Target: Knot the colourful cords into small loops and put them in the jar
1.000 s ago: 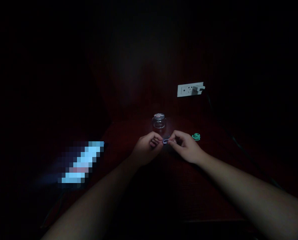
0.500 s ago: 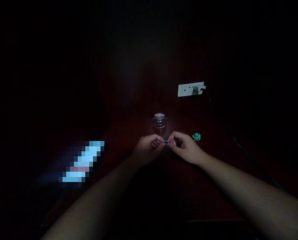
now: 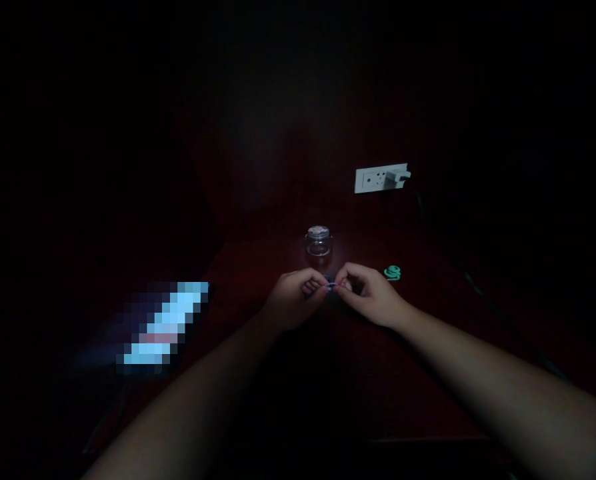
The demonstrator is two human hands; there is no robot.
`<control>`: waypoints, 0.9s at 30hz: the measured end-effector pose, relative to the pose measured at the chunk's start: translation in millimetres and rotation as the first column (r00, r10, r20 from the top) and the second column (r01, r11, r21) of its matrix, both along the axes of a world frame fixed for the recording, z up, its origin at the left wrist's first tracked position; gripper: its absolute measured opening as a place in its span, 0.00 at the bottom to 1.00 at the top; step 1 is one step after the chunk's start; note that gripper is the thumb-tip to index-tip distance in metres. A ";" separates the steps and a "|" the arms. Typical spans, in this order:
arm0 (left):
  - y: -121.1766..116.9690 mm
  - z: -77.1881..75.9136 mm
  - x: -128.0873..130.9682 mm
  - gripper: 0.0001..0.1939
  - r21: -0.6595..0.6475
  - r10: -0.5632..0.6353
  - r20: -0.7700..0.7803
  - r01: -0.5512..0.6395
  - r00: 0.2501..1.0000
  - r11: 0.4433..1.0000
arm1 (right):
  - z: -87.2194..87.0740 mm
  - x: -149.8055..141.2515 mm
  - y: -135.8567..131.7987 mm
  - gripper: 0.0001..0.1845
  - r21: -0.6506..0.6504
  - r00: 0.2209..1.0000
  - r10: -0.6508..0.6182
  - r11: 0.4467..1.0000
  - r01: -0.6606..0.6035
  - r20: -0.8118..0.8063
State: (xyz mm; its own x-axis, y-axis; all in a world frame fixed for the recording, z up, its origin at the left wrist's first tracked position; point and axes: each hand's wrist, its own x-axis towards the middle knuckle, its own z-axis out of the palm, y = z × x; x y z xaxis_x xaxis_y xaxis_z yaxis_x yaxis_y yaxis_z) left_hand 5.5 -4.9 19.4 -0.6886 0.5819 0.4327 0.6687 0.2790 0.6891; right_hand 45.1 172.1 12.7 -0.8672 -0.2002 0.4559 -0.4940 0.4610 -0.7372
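Note:
Between my two hands is a small, thin, pale purple strip point(image 3: 331, 285), slightly arched; its exact kind is too small and dim to make out. My left hand point(image 3: 295, 298) pinches its left end between thumb and forefinger, the other fingers curled. At the right end, the thumb and forefinger of my right hand point(image 3: 373, 293) are closed on it. Just behind the hands a clear lidded jar point(image 3: 319, 245) stands upright on the dark red table point(image 3: 403, 373). A green coiled cord-like piece point(image 3: 393, 272) lies to the right of my right hand.
A lit, pixelated screen point(image 3: 165, 327) is at the left by my left forearm. On the back wall a white socket panel point(image 3: 381, 178) holds a plug, and a dark cable point(image 3: 498, 313) runs along the right side. The surroundings are very dark.
The pale purple piece showed as a wider curved loop one second ago and now looks like a narrow strip. My right fingertips have shifted slightly. The jar and green piece stay put.

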 end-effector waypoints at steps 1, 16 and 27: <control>0.0 0.1 0.0 0.07 -0.001 0.001 0.000 -0.001 1.000 1.000 | 0.0 -0.1 0.0 0.05 -0.001 1.000 0.001 1.000 -0.001 -0.002; -1.7 -1.8 -0.4 0.06 -0.012 -0.009 -0.025 0.009 1.000 1.000 | 0.3 1.0 -0.2 0.06 0.019 1.000 0.000 1.000 0.000 -0.013; -2.4 -4.1 0.2 0.07 0.003 -0.015 -0.034 0.015 0.999 1.000 | -0.3 -1.1 -1.1 0.07 0.004 1.000 0.011 1.000 -0.011 -0.012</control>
State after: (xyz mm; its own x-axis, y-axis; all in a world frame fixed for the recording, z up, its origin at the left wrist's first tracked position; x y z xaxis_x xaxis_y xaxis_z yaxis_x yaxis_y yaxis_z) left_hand 5.7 -7.4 15.3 -0.6647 0.5909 0.4571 0.6957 0.2666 0.6670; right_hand 44.0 171.1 12.4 -0.8594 -0.2118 0.4653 -0.5079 0.4580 -0.7296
